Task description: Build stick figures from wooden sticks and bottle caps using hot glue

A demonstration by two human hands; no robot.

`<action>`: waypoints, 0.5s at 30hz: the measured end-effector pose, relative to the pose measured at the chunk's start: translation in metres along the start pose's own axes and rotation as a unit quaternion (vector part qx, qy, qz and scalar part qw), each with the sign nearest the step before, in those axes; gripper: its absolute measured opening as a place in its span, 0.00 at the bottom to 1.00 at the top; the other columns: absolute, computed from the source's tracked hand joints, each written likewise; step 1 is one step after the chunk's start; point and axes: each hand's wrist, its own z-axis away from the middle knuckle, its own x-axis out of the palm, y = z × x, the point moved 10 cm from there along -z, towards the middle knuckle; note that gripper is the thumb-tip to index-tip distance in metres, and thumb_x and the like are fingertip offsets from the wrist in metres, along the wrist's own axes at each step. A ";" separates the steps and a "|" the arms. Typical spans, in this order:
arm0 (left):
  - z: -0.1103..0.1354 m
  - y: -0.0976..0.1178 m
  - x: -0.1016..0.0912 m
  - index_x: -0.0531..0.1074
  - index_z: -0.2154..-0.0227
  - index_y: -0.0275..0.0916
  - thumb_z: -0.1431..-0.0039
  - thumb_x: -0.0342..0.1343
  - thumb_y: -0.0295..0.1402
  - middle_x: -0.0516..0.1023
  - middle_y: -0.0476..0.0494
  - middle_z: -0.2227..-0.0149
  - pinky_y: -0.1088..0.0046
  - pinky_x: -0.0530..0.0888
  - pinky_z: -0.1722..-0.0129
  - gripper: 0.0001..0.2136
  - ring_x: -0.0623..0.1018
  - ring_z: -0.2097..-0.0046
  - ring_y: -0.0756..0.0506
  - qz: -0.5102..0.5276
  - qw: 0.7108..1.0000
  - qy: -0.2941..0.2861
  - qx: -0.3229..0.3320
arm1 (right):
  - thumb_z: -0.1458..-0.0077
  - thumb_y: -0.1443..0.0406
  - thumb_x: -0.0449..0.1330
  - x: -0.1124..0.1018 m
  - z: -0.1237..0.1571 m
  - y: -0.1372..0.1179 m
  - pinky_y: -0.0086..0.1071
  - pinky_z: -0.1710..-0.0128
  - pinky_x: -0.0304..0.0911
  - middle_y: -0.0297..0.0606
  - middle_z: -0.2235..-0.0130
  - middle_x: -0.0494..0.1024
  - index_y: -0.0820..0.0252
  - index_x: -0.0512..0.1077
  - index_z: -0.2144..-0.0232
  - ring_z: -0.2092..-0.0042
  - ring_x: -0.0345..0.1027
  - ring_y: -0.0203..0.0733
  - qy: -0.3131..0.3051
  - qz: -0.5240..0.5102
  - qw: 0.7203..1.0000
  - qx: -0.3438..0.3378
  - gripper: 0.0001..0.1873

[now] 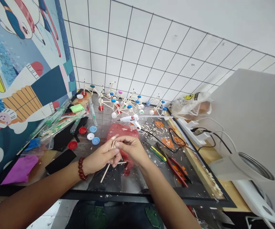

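Observation:
My left hand (107, 155) and my right hand (130, 147) meet over the front middle of the table. Between their fingers are thin wooden sticks (105, 173), one of them slanting down and left out of the grip. Both hands are closed on the sticks, and the fingers hide where these come together. Just beyond the hands lies a red mat or sheet (120, 129). A white hot glue gun (130, 119) rests behind it, with its cord running to the right.
Stick models with coloured caps (127, 101) stand along the back. Loose bottle caps (90, 136) lie left, near plastic packets and a purple bag (21, 170). Red-handled pliers (176, 171), a yellow-green cutter (158, 153) and wood scraps lie right. A power strip (194, 131) sits beyond.

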 end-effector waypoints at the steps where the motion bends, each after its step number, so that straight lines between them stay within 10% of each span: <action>1: 0.001 -0.002 0.003 0.49 0.33 0.40 0.39 0.58 0.44 0.72 0.52 0.78 0.77 0.58 0.78 0.37 0.70 0.77 0.52 0.000 1.000 -0.010 -0.007 | 0.56 0.54 0.72 0.001 0.001 -0.001 0.32 0.60 0.69 0.34 0.68 0.81 0.57 0.81 0.69 0.66 0.73 0.37 -0.009 -0.009 1.000 0.007 0.14; 15: 0.000 -0.009 0.010 0.34 0.30 0.37 0.38 0.53 0.49 0.68 0.53 0.77 0.75 0.63 0.75 0.44 0.65 0.77 0.52 -0.074 0.996 0.005 -0.045 | 0.56 0.57 0.73 -0.013 0.009 -0.002 0.29 0.68 0.66 0.34 0.73 0.81 0.58 0.81 0.72 0.73 0.70 0.34 -0.013 -0.027 0.999 0.042 0.12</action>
